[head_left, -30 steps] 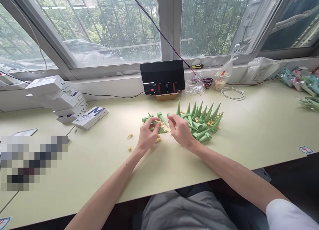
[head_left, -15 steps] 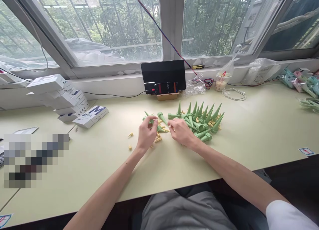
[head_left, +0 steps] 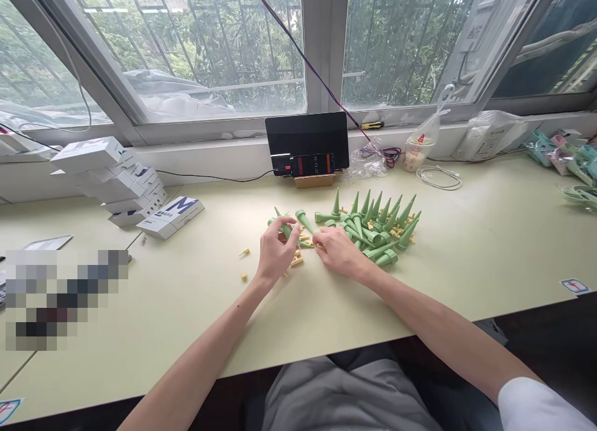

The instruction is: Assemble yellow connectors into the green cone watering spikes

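My left hand (head_left: 276, 247) is curled, with the thumb near the index finger; whatever may be between them is too small to make out. Behind and beside it lie a few green cone-shaped spikes (head_left: 305, 220) and small yellow plastic pieces (head_left: 297, 260). My right hand (head_left: 339, 250) is low over the table, fingers bunched together. Their tips are close to the pointed end of one green spike, and anything inside the pinch is hidden. To its right spreads a pile of green spikes (head_left: 373, 237), several standing upright, with yellow pieces among them.
Two loose yellow pieces (head_left: 245, 252) lie left of my left hand. A phone (head_left: 313, 164) leans against a black tablet (head_left: 308, 135) at the back. White boxes (head_left: 125, 182) are stacked at the left. A bagged cup (head_left: 415, 152) and a coiled white cable (head_left: 441, 177) sit back right.
My right hand has come down and nearer to me, uncovering a green spike lying behind it. My left hand stays nearly in place, its fingers shifting slightly.
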`<state>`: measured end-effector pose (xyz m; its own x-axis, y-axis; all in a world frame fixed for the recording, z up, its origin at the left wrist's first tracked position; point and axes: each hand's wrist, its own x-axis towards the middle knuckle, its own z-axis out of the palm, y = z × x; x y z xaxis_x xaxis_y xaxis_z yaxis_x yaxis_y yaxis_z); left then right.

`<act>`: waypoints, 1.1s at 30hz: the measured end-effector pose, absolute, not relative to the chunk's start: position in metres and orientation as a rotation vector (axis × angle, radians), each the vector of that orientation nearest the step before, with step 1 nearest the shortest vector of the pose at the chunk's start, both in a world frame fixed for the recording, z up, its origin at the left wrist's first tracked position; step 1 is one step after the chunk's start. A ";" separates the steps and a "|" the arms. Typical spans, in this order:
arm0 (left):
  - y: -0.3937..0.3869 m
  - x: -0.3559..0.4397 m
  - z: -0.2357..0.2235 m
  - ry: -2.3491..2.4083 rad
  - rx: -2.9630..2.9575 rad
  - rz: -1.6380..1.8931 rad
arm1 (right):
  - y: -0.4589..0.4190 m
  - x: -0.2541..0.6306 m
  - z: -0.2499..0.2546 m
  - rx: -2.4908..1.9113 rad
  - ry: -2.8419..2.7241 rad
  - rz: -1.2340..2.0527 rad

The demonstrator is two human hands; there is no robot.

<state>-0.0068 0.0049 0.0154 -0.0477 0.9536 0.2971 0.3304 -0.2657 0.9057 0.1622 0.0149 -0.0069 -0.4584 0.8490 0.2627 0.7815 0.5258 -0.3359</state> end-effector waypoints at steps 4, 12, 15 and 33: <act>0.005 -0.008 0.014 1.379 1.652 1.317 | 0.014 0.161 -0.004 -1.389 -2.405 0.253; 0.006 -0.009 0.011 1.375 1.674 1.296 | 0.015 0.161 -0.007 -1.386 -2.418 0.238; 0.006 -0.009 0.010 1.377 1.677 1.290 | 0.016 0.161 -0.006 -1.381 -2.416 0.239; 0.006 -0.008 0.010 1.379 1.753 1.245 | 0.013 0.162 -0.003 -1.336 -2.391 0.398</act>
